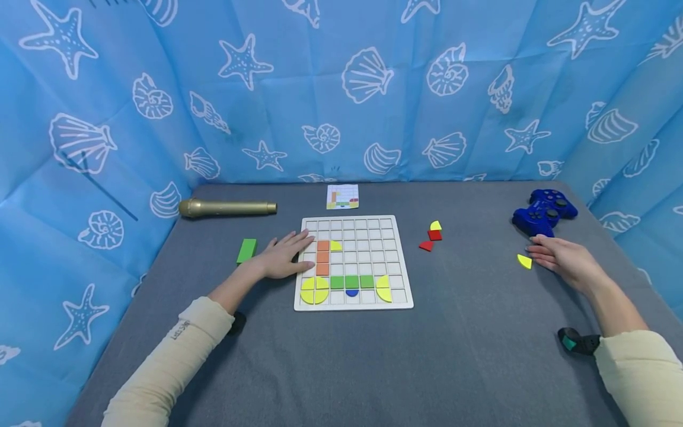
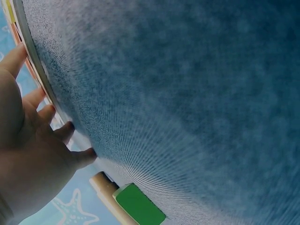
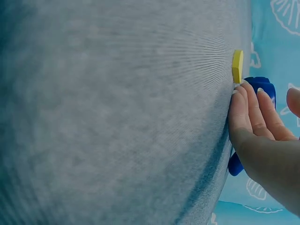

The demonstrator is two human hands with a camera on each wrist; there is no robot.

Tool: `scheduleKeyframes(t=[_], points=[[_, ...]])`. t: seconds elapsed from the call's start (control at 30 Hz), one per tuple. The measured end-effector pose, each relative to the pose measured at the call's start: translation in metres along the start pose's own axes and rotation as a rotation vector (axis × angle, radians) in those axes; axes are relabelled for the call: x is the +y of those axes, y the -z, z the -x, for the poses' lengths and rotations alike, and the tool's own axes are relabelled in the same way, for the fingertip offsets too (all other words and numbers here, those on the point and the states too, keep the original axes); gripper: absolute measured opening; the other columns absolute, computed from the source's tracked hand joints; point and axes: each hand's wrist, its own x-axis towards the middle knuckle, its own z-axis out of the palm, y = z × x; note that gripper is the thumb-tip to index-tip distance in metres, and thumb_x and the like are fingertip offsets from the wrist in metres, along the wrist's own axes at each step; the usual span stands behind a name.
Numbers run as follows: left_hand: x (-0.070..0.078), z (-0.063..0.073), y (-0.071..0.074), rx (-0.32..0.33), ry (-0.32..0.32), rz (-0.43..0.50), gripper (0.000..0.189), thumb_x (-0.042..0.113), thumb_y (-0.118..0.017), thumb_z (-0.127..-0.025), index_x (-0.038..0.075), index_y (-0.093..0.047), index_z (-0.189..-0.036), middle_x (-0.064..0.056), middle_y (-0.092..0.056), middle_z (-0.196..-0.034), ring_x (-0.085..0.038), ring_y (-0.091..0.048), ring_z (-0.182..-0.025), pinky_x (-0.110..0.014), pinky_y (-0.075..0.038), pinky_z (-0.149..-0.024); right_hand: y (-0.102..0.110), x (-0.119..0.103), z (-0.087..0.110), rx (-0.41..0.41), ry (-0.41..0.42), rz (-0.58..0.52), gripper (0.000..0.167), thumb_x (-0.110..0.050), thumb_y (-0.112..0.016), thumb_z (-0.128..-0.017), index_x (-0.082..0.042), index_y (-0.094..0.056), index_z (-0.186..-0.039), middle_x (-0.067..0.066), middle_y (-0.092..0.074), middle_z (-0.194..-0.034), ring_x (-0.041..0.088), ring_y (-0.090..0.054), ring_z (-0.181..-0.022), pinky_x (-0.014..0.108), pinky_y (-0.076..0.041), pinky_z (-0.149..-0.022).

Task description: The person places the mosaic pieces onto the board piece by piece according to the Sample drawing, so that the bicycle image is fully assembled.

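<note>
My left hand (image 1: 283, 256) rests with spread fingers on the left edge of a white grid board (image 1: 401, 261). On the board lie a column of orange squares (image 1: 322, 257), a row of green squares (image 1: 351, 281), several yellow quarter circles (image 1: 383, 289) and a blue half circle (image 1: 352, 293). Over at the right, my right hand (image 1: 568, 264) hovers low by the cloth with its fingers extended together. A loose yellow quarter circle (image 1: 524, 261) lies just beside its fingertips; the right wrist view shows this yellow piece (image 3: 238, 65) outside the hand.
A blue game controller (image 1: 544, 212) sits just beyond my right hand. Two red pieces (image 1: 434, 235) and another yellow quarter circle (image 1: 436, 226) lie right of the board. A pattern card (image 1: 342, 197) is behind it. At left are a green block (image 1: 246, 251) and a gold microphone (image 1: 229, 207).
</note>
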Motion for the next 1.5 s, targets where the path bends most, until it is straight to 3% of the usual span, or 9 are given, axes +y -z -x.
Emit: scheduleKeyframes(t=[0.13,0.23,0.4,0.57,0.7,0.83,1.1,1.5], points=[[-0.001,0.000,0.000,0.004,-0.004,0.000,0.071,0.046,-0.047,-0.099,0.011,-0.019,-0.154,-0.012,-0.010,-0.158,-0.036,-0.005,-0.143,-0.063,-0.002,-0.107,-0.003,0.002,-0.001,0.014,0.034,0.110,0.070,-0.043,-0.046,-0.098,0.005,-0.026,-0.144,-0.024,-0.060,-0.089,-0.007,-0.058,-0.083,0.019,-0.051,-0.075],[0.000,0.000,0.000,0.008,-0.003,-0.002,0.071,0.046,-0.047,-0.098,0.010,-0.019,-0.154,-0.012,-0.010,-0.158,-0.036,-0.005,-0.143,-0.063,-0.002,-0.107,-0.007,0.002,0.000,0.014,0.059,0.223,0.076,-0.041,-0.045,-0.100,0.013,-0.017,-0.146,-0.028,-0.056,-0.090,-0.011,-0.056,-0.083,0.018,-0.051,-0.077],[0.001,0.001,0.001,0.006,0.010,-0.014,0.071,0.046,-0.048,-0.098,0.012,-0.019,-0.154,-0.010,-0.010,-0.158,-0.035,-0.005,-0.143,-0.063,-0.003,-0.108,-0.014,0.002,0.006,0.045,0.075,0.400,0.072,-0.038,-0.054,-0.097,0.011,-0.028,-0.143,-0.023,-0.054,-0.097,-0.014,-0.052,-0.082,0.020,-0.051,-0.074],[0.001,0.000,0.001,0.004,0.014,-0.022,0.072,0.046,-0.047,-0.098,0.012,-0.018,-0.154,-0.010,-0.009,-0.159,-0.034,-0.004,-0.143,-0.063,-0.002,-0.108,-0.019,0.004,0.008,0.093,0.127,0.561,0.066,-0.031,-0.062,-0.095,0.010,-0.036,-0.140,-0.002,-0.064,-0.106,-0.012,-0.051,-0.078,0.022,-0.050,-0.068],[0.001,0.000,0.000,0.002,0.012,-0.020,0.071,0.046,-0.047,-0.098,0.013,-0.018,-0.154,-0.010,-0.009,-0.159,-0.034,-0.004,-0.143,-0.062,-0.002,-0.108,-0.021,0.008,0.008,0.094,0.183,0.602,0.059,-0.018,-0.064,-0.093,0.013,-0.039,-0.136,0.021,-0.059,-0.119,-0.011,-0.052,-0.079,0.023,-0.052,-0.068],[0.001,-0.001,0.000,0.001,0.010,-0.017,0.072,0.046,-0.047,-0.098,0.012,-0.018,-0.154,-0.010,-0.009,-0.159,-0.034,-0.004,-0.143,-0.062,-0.002,-0.108,-0.023,0.010,0.007,0.115,0.227,0.648,0.056,-0.012,-0.067,-0.090,0.015,-0.042,-0.133,0.032,-0.051,-0.122,-0.009,-0.050,-0.079,0.022,-0.052,-0.066],[0.001,0.000,0.001,0.001,0.009,-0.013,0.072,0.046,-0.047,-0.098,0.012,-0.018,-0.154,-0.010,-0.009,-0.159,-0.034,-0.004,-0.143,-0.062,-0.002,-0.108,-0.025,0.010,0.007,0.160,0.261,0.711,0.052,-0.013,-0.069,-0.089,0.014,-0.048,-0.128,0.027,-0.056,-0.112,-0.003,-0.052,-0.077,0.023,-0.051,-0.061],[0.000,-0.001,0.000,0.005,0.006,-0.012,0.072,0.047,-0.047,-0.098,0.012,-0.018,-0.154,-0.010,-0.009,-0.159,-0.034,-0.004,-0.143,-0.062,-0.002,-0.108,-0.022,0.011,0.008,0.161,0.244,0.767,0.050,-0.018,-0.069,-0.090,0.009,-0.051,-0.128,0.017,-0.058,-0.101,0.016,-0.052,-0.079,0.027,-0.045,-0.058]])
